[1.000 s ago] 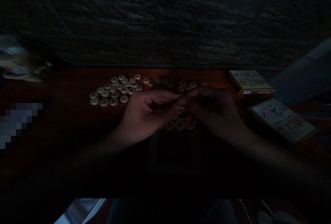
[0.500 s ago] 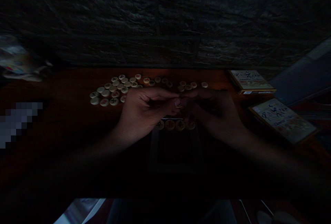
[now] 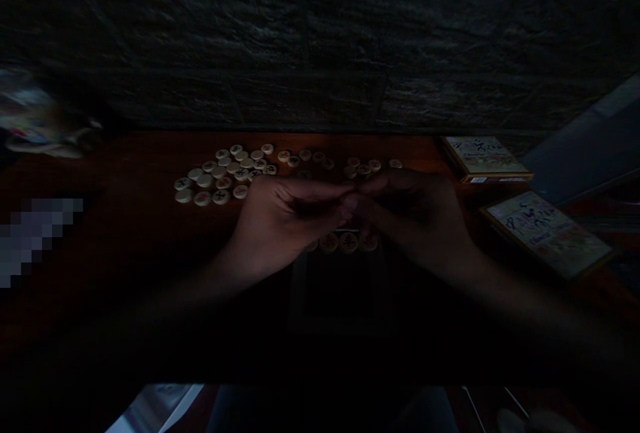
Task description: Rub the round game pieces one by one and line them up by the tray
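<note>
The scene is very dark. My left hand [image 3: 285, 220] and my right hand [image 3: 415, 216] meet fingertip to fingertip over the middle of a reddish wooden table [image 3: 125, 220]. Both are closed in a pinch; what they hold is too dark to name. Just below the fingertips a short row of round pale game pieces [image 3: 347, 242] lies at the top edge of a dark tray [image 3: 340, 286]. Beyond the hands, several more round pieces [image 3: 225, 173] with red or black characters lie scattered, with a thinner line of them [image 3: 360, 166] to the right.
Two flat printed boxes lie at the table's right side, one far [image 3: 483, 156] and one nearer [image 3: 547, 233]. A dark stone wall [image 3: 320, 40] rises behind the table. A pale crumpled object [image 3: 35, 120] sits at the far left.
The hands stay joined at the fingertips with only small finger movements. The pieces and boxes have not moved.
</note>
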`<action>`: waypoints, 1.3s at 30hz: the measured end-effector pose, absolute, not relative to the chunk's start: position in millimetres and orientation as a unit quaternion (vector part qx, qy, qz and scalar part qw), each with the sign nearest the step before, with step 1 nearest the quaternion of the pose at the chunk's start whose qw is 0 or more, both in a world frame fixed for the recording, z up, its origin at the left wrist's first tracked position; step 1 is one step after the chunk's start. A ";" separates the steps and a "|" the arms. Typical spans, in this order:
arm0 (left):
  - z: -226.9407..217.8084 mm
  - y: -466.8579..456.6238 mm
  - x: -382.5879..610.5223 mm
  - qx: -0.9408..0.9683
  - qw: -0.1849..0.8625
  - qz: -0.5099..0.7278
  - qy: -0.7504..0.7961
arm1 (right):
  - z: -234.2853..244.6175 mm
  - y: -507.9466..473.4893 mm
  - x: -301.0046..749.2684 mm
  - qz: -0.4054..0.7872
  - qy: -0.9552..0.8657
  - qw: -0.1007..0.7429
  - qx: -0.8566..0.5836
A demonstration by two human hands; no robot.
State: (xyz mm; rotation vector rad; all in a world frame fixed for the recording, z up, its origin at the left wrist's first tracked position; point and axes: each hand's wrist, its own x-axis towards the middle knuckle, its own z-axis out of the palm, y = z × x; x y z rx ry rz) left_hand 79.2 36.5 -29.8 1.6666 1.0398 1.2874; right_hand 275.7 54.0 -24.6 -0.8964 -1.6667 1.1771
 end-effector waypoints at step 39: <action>-26.8 36.4 80.5 0.591 0.506 0.500 0.382 | -26.1 57.9 276.7 0.535 -0.640 0.431 -0.345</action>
